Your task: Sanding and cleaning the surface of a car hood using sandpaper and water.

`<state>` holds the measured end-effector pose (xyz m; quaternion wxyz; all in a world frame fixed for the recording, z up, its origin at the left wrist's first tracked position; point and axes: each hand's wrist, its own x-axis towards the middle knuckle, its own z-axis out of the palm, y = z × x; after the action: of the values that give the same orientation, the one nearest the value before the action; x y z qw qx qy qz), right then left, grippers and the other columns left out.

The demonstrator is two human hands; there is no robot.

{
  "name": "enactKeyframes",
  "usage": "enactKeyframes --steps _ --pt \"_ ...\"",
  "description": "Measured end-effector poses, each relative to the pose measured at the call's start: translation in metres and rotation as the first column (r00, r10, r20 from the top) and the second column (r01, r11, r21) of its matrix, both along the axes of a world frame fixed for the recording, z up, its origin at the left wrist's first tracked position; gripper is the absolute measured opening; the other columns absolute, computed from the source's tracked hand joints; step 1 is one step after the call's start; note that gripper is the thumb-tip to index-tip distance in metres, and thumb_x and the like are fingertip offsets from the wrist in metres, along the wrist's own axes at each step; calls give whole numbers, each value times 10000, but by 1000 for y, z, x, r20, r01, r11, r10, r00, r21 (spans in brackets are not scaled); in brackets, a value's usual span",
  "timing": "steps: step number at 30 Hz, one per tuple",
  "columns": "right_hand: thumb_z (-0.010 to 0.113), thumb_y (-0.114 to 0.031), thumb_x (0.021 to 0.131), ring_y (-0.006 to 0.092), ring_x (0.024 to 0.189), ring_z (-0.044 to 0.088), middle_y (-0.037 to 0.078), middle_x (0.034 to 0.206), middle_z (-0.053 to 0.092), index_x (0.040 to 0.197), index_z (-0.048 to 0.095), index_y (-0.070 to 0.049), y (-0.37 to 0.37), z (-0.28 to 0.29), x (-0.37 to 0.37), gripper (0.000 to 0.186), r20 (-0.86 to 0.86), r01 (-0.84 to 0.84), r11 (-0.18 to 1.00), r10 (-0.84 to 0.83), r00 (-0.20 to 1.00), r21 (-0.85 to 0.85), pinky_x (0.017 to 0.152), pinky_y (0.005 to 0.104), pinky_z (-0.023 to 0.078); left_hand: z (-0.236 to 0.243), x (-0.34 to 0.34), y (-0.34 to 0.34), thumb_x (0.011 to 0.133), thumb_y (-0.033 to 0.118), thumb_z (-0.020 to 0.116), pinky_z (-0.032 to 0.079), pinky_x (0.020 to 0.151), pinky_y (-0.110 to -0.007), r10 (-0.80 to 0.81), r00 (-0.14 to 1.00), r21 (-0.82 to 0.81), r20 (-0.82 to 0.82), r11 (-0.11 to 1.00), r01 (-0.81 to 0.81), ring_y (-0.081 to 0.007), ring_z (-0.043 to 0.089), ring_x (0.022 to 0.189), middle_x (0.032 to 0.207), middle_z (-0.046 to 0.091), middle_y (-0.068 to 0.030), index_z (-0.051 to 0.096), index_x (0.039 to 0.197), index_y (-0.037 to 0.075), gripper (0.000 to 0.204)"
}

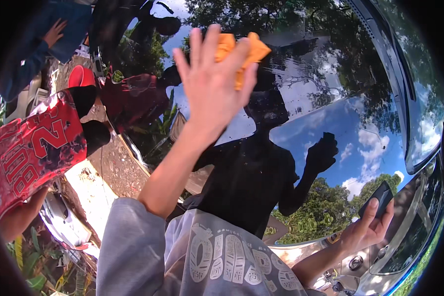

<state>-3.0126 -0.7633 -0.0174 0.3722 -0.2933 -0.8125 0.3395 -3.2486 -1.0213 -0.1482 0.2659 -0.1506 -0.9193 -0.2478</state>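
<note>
My left hand point(214, 79) reaches far over the glossy dark car panel point(237, 187), its fingers spread across a bunched orange cloth point(255, 52). The cloth shows between the fingers and beside the thumb; the part beneath my palm is hidden. At the lower right, my right hand point(367, 231) grips a small, dark, flat rectangular object point(377, 200) between thumb and fingers, near the panel's edge. What kind of object it is I cannot make out. My dark reflection and those of trees and sky fill the panel.
On the left stands a person in a red printed top point(39, 148), next to the panel's edge. Another person's hand point(55, 32) rests on dark blue clothing at the far left. The windshield point(422, 98) rises on the right. Plants point(34, 261) grow at the lower left.
</note>
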Motion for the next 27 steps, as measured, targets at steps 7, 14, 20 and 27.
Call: enactKeyframes --steps 7,14,20,27 --pt "763 -118 910 138 923 642 110 1092 692 1310 585 52 -22 -10 -12 470 -17 -51 993 49 999 -108 804 237 505 3 -106 -85 904 521 661 361 1059 -589 237 972 -45 4 971 -236 -478 472 1285 1389 465 -376 686 1294 218 494" --pt "775 -114 889 148 888 640 109 1072 693 1286 588 73 -47 14 -33 477 -176 -118 986 96 980 -121 796 244 496 33 -129 70 892 612 599 149 1167 -591 -167 967 252 -193 944 214 -478 227 1437 1528 281 -343 403 1513 89 835" --pt "750 -92 906 139 909 639 115 1083 699 1286 587 73 -58 25 -39 445 -146 -154 984 140 979 -92 818 251 502 43 -22 170 976 636 382 74 1250 -481 -450 893 162 -6 881 445 -346 205 1519 1628 262 -207 394 1534 84 785" --pt "747 -121 917 129 906 628 113 1092 692 1287 586 72 -52 21 -29 447 -60 -157 984 153 986 -78 812 242 495 3 -38 94 986 455 436 64 1220 -566 -232 973 145 -15 962 232 -379 165 1524 1624 243 -240 400 1544 164 631"
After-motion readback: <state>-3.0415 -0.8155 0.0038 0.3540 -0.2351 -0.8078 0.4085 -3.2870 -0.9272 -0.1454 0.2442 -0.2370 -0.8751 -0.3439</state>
